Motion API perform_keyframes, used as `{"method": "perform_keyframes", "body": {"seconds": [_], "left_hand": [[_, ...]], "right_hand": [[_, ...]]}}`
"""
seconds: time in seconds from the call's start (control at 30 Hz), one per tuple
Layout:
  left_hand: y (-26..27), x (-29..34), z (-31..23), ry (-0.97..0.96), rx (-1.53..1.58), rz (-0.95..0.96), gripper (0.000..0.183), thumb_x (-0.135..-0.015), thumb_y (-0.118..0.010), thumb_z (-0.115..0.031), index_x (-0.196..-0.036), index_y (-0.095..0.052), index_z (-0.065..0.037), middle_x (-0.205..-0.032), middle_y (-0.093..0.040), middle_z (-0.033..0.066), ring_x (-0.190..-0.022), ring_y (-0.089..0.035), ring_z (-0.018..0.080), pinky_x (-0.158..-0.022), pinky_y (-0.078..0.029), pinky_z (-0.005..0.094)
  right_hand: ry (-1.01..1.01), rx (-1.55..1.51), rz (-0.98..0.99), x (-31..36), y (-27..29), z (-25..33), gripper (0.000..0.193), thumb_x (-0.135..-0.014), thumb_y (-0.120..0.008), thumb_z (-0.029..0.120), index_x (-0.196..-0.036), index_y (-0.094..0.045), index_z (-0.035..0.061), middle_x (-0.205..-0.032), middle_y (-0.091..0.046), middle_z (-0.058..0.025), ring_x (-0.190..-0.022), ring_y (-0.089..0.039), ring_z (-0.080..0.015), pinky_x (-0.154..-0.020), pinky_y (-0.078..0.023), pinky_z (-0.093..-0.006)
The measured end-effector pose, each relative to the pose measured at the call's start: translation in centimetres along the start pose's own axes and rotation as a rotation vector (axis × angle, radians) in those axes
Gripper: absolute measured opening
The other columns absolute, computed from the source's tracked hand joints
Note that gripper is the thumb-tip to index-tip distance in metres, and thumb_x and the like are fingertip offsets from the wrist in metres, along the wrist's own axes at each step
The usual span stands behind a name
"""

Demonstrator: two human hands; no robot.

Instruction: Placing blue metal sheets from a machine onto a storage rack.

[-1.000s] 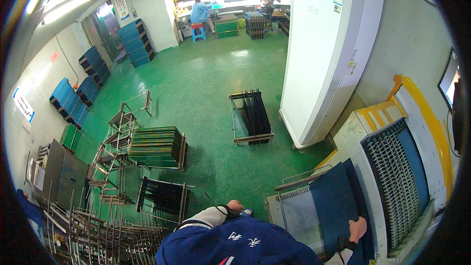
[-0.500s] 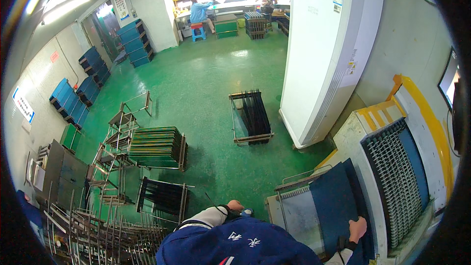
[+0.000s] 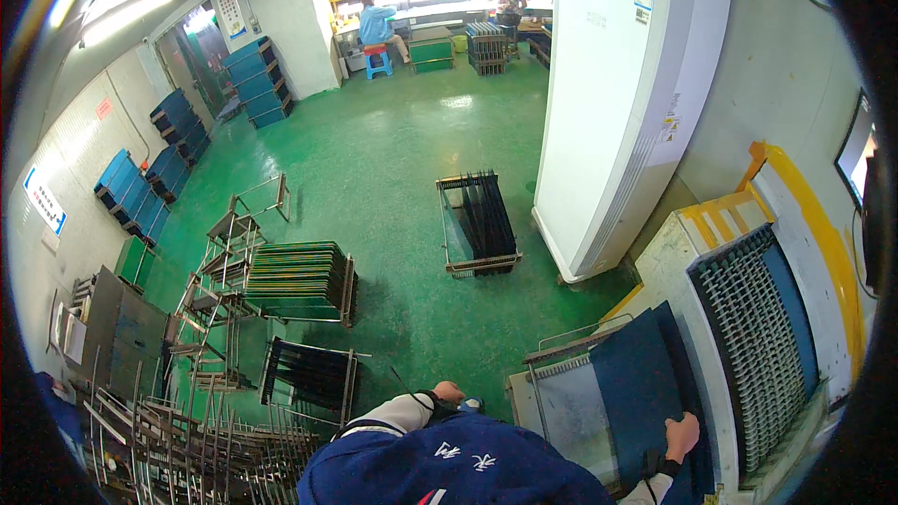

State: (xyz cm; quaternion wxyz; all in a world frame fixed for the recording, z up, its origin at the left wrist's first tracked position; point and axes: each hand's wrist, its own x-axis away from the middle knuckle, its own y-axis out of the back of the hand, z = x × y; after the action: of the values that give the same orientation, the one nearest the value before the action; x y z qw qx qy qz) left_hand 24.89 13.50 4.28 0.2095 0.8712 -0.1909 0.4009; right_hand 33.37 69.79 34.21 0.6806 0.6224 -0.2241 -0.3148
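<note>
Your right hand (image 3: pixel 681 437) sits on the near edge of a dark blue panel (image 3: pixel 645 383), fingers curled over that edge; how firmly they grip you cannot tell from here. The panel lies on the metal table (image 3: pixel 561 411) at about four o'clock from you, its long axis running from your hand up toward one o'clock, where the grey mesh conveyor (image 3: pixel 748 337) with its yellow frame begins. From the fingers, nearly all of the panel lies ahead, toward twelve. Your right hand is the nearer one by far; your left hand (image 3: pixel 447 394) is held close to your chest at six o'clock, well apart from the panel, and whether it holds anything is hidden.

Further out, a metal rack of dark panels (image 3: pixel 482 220) stands alone on the green floor (image 3: pixel 393 150) at twelve o'clock. At ten o'clock a rack of stacked green boards (image 3: pixel 299 279) lies beside empty wire frames. A tall white cabinet (image 3: pixel 622 103) at one o'clock carries small stickers on its side. Blue crates (image 3: pixel 253 79) line the far left wall, which bears a small red sign (image 3: pixel 103 108) and a blue-and-white sign (image 3: pixel 44 201).
</note>
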Motion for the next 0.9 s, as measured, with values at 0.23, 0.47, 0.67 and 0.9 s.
{"method": "perform_keyframes", "body": {"seconds": [0.23, 0.47, 0.67, 0.9], "left_hand": [[0.4, 0.6, 0.2, 0.007, -0.057, -0.018, 0.031, -0.070, -0.063, -0.032, -0.083, -0.070, -0.005, -0.079, -0.069, 0.0093, -0.073, -0.066, 0.0207, -0.068, -0.052, 0.0331], [1.1, 1.1, -2.1, -0.087, -0.262, -0.032, 0.033, -0.069, -0.063, -0.034, -0.082, -0.069, -0.004, -0.081, -0.069, 0.0105, -0.074, -0.065, 0.0230, -0.069, -0.051, 0.0358], [0.8, 4.2, -2.5, -0.039, 0.167, 0.101, 0.023, -0.078, -0.059, -0.022, -0.081, -0.061, 0.001, -0.066, -0.060, 0.0087, -0.062, -0.058, 0.0205, -0.054, -0.045, 0.0332], [1.2, 3.7, -4.9, -0.048, 0.133, 0.273, 0.009, -0.084, -0.057, -0.005, -0.080, -0.052, 0.002, -0.067, -0.053, 0.0093, -0.053, -0.049, 0.0174, -0.044, -0.037, 0.0299]], "right_hand": [[-0.003, -0.013, 0.059, 0.1, 0.8, 1.3, 0.042, -0.058, -0.075, 0.017, -0.095, -0.066, 0.0005, -0.095, -0.065, -0.0191, -0.091, -0.062, -0.0339, -0.078, -0.049, -0.0407], [0.017, -0.021, 0.064, -0.5, -1.3, -2.3, 0.042, -0.061, -0.075, 0.023, -0.095, -0.065, 0.0000, -0.097, -0.064, -0.0198, -0.090, -0.061, -0.0355, -0.078, -0.049, -0.0425], [0.266, -0.142, 0.000, -0.5, 0.2, -1.0, 0.030, -0.066, -0.068, 0.027, -0.083, -0.063, 0.0024, -0.085, -0.063, -0.0203, -0.084, -0.059, -0.0390, -0.072, -0.047, -0.0468], [0.197, -0.025, 0.023, 0.2, 10.4, 0.6, 0.031, -0.067, -0.071, 0.031, -0.087, -0.069, 0.0075, -0.082, -0.065, -0.0163, -0.083, -0.061, -0.0349, -0.073, -0.048, -0.0451]]}}
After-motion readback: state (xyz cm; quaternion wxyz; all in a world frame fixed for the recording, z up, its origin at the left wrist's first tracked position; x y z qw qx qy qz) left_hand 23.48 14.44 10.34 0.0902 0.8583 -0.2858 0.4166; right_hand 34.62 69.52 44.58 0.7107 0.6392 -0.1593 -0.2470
